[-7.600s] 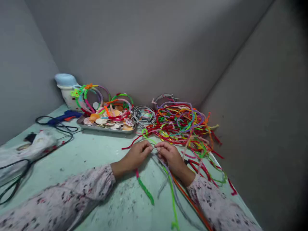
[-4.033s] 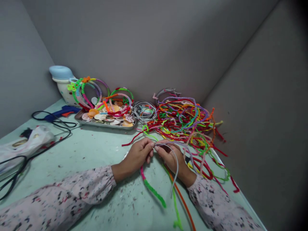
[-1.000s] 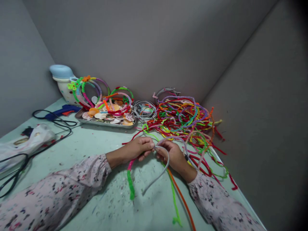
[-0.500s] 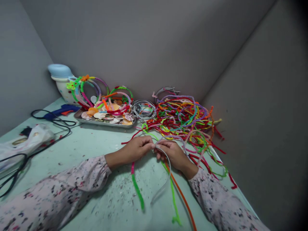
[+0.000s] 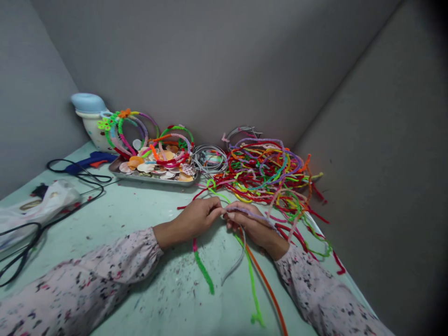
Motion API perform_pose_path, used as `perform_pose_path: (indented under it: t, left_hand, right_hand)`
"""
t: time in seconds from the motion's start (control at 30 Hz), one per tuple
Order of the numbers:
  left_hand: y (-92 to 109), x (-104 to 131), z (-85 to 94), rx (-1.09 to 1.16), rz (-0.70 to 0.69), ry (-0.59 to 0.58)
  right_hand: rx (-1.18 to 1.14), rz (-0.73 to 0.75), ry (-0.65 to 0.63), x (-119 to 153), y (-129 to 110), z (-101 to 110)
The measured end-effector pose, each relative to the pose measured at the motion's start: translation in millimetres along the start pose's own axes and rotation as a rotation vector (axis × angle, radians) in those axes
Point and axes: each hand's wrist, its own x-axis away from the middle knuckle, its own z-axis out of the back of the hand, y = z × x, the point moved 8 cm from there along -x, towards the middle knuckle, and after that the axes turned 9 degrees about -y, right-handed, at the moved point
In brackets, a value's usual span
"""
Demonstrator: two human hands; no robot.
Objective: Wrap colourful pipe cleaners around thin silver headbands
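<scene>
My left hand [image 5: 201,215] is closed in a pinch, its fingertips meeting those of my right hand [image 5: 252,227] above the table. Between them sits a grey wire [image 5: 239,262], whose bare end curves down below my right hand. A purple pipe cleaner [image 5: 250,213] runs from the pinched fingertips back over my right hand, which is closed too. Beneath my left hand hangs a fuzzy pink-and-green length [image 5: 203,270]; its link to the wire is hidden by the fingers. An orange pipe cleaner [image 5: 268,284] and a lime green one [image 5: 252,284] trail towards me under my right hand.
A heap of coloured pipe cleaners [image 5: 269,163] lies at the back right, beside coiled grey wire [image 5: 210,159]. Fuzzy hoops and shells fill a metal tray [image 5: 154,179]. Further left are a blue glue gun [image 5: 84,163], black cord [image 5: 96,189], a plastic bag [image 5: 58,200] and a blue-lidded container [image 5: 89,109].
The purple pipe cleaner has shifted to lie across the back of my right hand. The grey wire no longer loops above that hand, and its end and the pink-and-green length have risen slightly.
</scene>
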Motion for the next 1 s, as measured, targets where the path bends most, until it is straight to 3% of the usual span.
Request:
perform_pose_path:
  t: [0.3,0.67,1.0]
  left_hand:
    - [-1.6,-0.7,-4.2,0.087,0.029,-0.025]
    - [1.2,0.5,-5.2,0.025,0.059,-0.072]
    - [-0.3,0.3,-5.1,0.056,0.057,-0.051]
  right_hand:
    - [0.004,-0.05,0.079,-0.9,6.7,1.6]
    - [-0.019,-0.095,0.179,-3.8,6.5,2.7]
    - [0.075,0.023,0.127,-1.6,-0.8,3.2]
